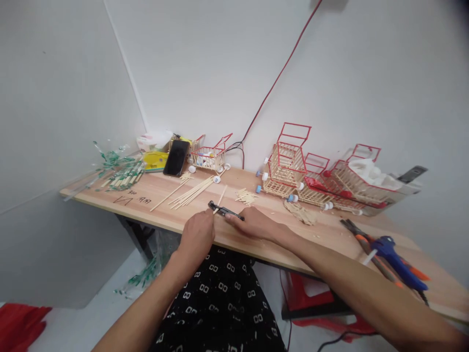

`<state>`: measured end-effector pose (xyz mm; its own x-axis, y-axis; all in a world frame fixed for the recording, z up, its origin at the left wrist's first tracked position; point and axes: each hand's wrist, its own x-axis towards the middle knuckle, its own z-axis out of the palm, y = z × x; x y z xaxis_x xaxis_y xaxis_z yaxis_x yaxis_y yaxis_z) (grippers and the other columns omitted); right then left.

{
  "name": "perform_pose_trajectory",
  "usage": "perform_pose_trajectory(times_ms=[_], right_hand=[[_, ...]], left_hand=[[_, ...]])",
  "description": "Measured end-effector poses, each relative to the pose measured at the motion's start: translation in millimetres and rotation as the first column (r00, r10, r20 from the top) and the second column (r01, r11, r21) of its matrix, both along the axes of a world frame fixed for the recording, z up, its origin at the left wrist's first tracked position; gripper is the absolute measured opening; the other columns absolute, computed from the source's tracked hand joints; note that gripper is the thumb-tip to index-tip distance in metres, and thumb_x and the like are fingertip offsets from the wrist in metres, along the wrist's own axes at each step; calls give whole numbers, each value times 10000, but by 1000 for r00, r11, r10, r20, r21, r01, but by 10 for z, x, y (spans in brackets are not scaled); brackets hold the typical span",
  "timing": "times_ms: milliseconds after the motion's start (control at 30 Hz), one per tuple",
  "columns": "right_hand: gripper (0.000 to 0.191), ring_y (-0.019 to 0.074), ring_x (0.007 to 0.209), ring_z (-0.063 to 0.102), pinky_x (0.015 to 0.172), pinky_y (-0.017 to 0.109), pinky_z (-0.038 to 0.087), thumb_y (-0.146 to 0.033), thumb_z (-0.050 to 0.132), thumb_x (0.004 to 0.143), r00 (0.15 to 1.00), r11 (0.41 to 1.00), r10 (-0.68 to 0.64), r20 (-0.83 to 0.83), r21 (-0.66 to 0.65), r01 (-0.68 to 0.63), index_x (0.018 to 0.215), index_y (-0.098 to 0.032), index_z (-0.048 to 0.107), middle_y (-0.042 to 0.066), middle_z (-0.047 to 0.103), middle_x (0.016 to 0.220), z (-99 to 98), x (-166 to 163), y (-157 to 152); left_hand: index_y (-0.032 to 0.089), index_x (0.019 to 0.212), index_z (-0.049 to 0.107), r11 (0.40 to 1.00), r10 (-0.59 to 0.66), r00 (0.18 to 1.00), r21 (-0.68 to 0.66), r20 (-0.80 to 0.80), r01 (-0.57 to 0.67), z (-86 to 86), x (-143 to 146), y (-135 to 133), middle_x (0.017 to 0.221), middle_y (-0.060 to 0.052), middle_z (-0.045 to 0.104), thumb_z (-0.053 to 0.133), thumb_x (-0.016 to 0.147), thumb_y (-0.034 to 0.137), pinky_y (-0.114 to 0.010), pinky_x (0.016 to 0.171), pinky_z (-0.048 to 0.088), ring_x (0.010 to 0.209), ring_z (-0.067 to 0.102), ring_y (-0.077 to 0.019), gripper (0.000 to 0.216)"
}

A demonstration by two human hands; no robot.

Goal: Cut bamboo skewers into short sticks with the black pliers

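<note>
My left hand (198, 230) is closed on a thin wooden stick (222, 196) near the table's front edge. In my right hand (252, 222) is a small dark clipper-like cutting tool (223, 210), its head lying across the stick close to my left fingers. Whether its jaws bite into the stick is too small to tell. Long sticks (192, 192) are spread left of the tool, and a pile of short cut pieces (246, 196) lies just behind it.
Stick-built miniature shopping carts (286, 161) with red handles stand at the back right. Pliers (361, 239) and a blue glue gun (395, 259) lie at the right. A phone (176, 158) leans at the back left, near wrapped chopsticks (124, 173). A red stool (304, 293) is underneath.
</note>
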<state>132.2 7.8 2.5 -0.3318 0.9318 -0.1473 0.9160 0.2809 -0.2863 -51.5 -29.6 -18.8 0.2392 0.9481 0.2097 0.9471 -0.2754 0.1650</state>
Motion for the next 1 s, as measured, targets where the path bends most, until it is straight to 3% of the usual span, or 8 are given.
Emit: perform_pose_trajectory(times_ms=[200,433,533,700,867,1000], right_hand=[[811,165,521,503,488,282,290,-784,198,837,999,999,35,29,-23,-34,651,-138,653,124,641,635,21,22,-32],[769,167,546,514,504,280,307,-801,229,819,996,986,88,15,-142,-84,678,-158,626,110,647,676,257,159,-163],[766,181,572,544,515,284,317,-802,242,815,991,986,125,42,-116,-120,737,-162,657,125,673,733,258,254,-189],[794,232,644,604,540,299,341,-803,256,809,981,989,148,128,-13,-148,851,-152,708,173,711,828,154,349,-221],[825,258,658,630,551,310,359,-804,238,809,977,986,158,146,27,-164,880,-138,719,186,715,813,111,338,-250],[800,263,672,642,579,318,387,-786,268,820,982,989,138,129,25,-143,892,-133,724,190,716,824,137,317,-279]], left_hand=[[135,911,593,1000,15,997,-11,76,-14,18,-151,52,830,-118,684,338,886,105,-313,693,414,813,642,-242,258],[201,683,593,1000,-16,928,3,372,16,211,-533,218,680,-29,679,430,802,184,-272,648,395,692,613,-190,203],[208,623,576,1000,-15,872,-14,490,25,267,-551,346,573,3,650,471,791,228,-254,610,401,590,603,-167,199],[182,670,598,989,-71,740,-50,669,140,222,-183,794,584,2,661,499,792,222,-219,556,422,521,598,-128,162],[156,624,626,966,-84,772,-138,630,217,169,393,1266,570,-15,661,527,775,166,-217,569,419,527,600,-124,181],[143,650,680,968,-98,800,-130,592,215,209,586,1381,524,-6,616,576,759,199,-231,566,378,531,565,-135,161]])
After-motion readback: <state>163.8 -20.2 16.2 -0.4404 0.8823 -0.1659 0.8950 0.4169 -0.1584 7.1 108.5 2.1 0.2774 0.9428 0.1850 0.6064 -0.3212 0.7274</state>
